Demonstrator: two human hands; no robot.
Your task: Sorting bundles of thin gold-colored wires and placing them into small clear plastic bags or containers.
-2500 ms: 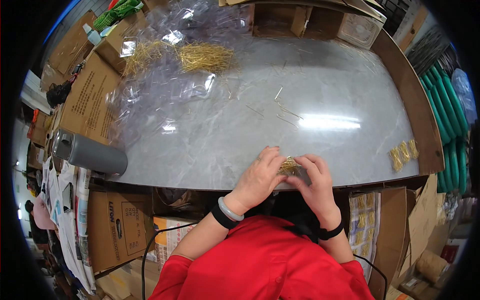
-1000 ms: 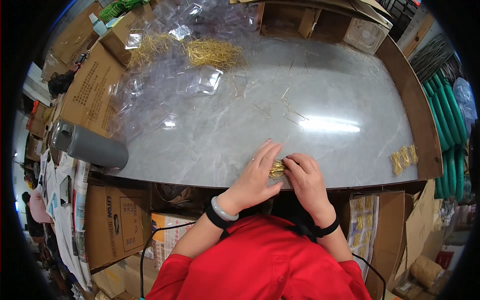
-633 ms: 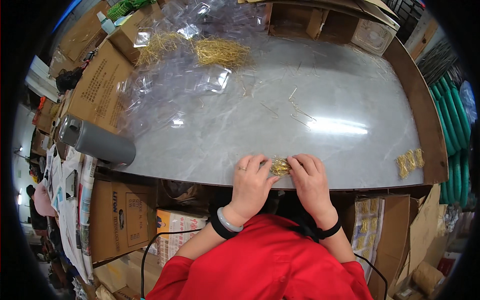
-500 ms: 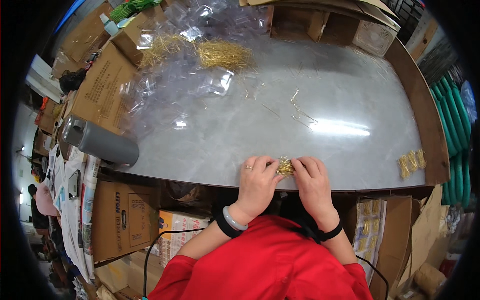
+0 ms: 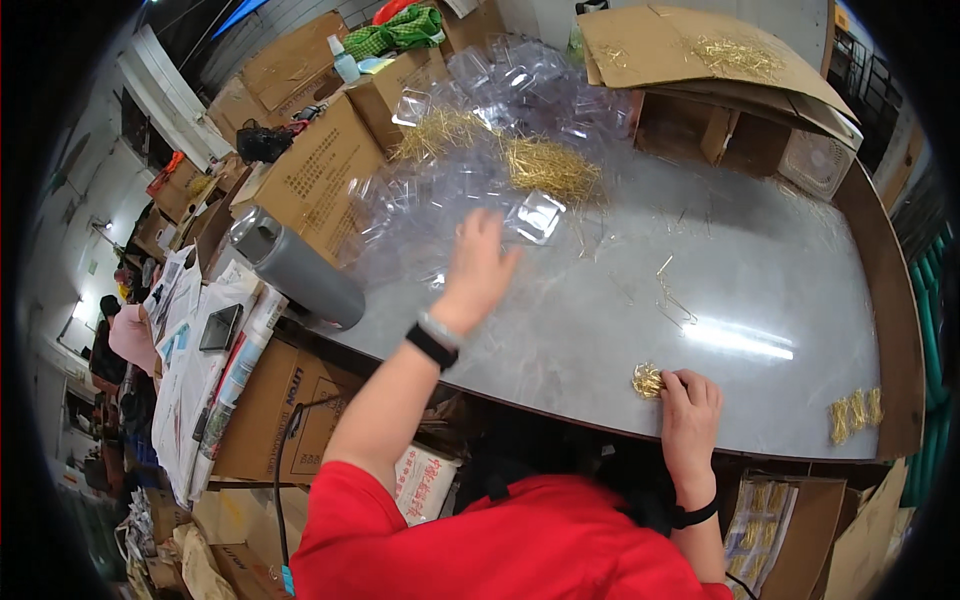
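My right hand [image 5: 690, 405] is closed at the table's near edge, its fingertips pinching one end of a small bundle of thin gold wire pieces [image 5: 647, 380]. Stretched out to the far left, my left hand [image 5: 478, 268] is slightly blurred, with thumb and fingers apart and nothing visibly in it. Its fingers reach the edge of a heap of clear plastic cases [image 5: 415, 215]. One shiny clear case [image 5: 538, 217] lies just right of those fingers. Behind it is a big pile of loose gold wires [image 5: 550, 168], with a second pile [image 5: 440, 133] to its left.
Several gold bundles [image 5: 855, 415] lie by the table's right wall [image 5: 893, 290]. Loose wires [image 5: 670, 290] are scattered mid-table. A grey bottle [image 5: 305, 275] leans at the left edge beside a cardboard box [image 5: 320, 170]. Cardboard sheets [image 5: 640, 50] top a compartmented box at the back.
My left hand has let go of the wire bundle and swung far left to the plastic cases. The right hand still holds the bundle. The view has shifted left and upward.
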